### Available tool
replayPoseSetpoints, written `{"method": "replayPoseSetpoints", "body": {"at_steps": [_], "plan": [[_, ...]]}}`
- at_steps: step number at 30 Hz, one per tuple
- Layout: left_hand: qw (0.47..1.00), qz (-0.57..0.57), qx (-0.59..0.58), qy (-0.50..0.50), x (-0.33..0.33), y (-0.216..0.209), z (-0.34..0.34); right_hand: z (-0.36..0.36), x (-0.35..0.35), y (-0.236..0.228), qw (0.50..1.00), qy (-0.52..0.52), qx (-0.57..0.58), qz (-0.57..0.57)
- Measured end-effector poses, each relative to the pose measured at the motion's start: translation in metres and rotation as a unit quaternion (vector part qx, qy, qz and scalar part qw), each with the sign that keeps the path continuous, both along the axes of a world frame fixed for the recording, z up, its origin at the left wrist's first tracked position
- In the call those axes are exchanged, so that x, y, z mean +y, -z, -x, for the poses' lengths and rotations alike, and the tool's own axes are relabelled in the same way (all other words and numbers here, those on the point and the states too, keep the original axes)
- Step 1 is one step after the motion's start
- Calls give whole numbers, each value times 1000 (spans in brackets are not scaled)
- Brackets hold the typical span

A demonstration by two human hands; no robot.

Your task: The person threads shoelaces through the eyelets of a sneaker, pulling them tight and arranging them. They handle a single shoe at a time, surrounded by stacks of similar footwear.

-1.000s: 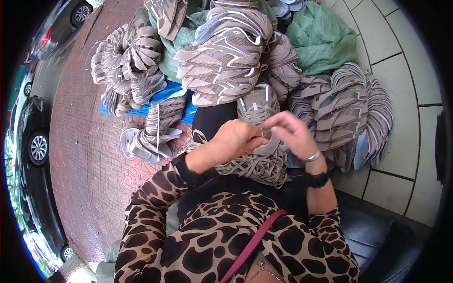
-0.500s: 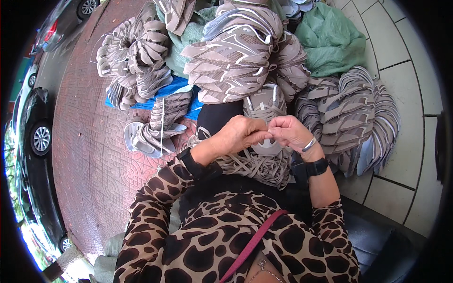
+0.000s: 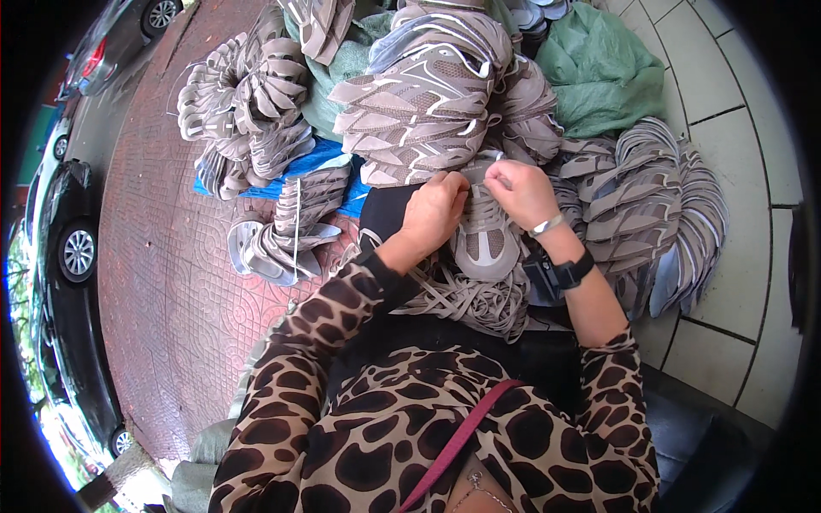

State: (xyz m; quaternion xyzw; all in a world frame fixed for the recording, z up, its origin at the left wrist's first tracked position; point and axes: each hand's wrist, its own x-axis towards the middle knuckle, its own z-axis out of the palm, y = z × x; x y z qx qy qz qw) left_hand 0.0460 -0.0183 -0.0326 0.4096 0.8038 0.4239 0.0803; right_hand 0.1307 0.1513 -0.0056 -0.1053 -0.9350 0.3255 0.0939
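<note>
A grey-beige shoe upper (image 3: pixel 485 244) with a pale toe panel lies on my lap, its laces crossing the front. My left hand (image 3: pixel 436 208) is closed at its left edge, fingers curled in near the upper laces; what they hold is hidden. Over the right side of the upper, my right hand (image 3: pixel 523 195) is pinched near the collar, and I cannot make out what is between the fingertips. Below the toe, a tangled heap of flat grey-beige shoelaces (image 3: pixel 479 303) rests on my lap.
Beyond my hands lies a large stack of shoe uppers (image 3: pixel 419 111). More bundles of uppers sit at the right (image 3: pixel 629 205) and left (image 3: pixel 244 85), and a tied bundle (image 3: pixel 291 222) lies near a blue sheet (image 3: pixel 329 158). A green sack (image 3: pixel 599 73) stands behind. Parked cars (image 3: pixel 77 256) line the left.
My hands were together over the shoe upper's middle. Now they are apart and farther up toward the collar, leaving the laced front and toe more exposed.
</note>
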Motion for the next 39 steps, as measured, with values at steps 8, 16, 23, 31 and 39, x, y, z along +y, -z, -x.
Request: {"method": "replayPoseSetpoints", "body": {"at_steps": [8, 16, 23, 31, 39], "plan": [[996, 88, -17, -21, 9, 8, -2, 18, 10, -19, 961, -91, -176, -191], [992, 111, -43, -29, 12, 13, 1, 56, 5, -24, 927, -141, -286, -197], [991, 88, -93, -33, 11, 13, 3, 35, 14, -5, 968, -146, -143, -148], [992, 98, -58, -49, 11, 13, -1, 20, -5, 2, 989, -55, -79, -114], [978, 179, 83, 65, 19, 10, 18, 12, -7, 12, 990, -31, 101, -96]]}}
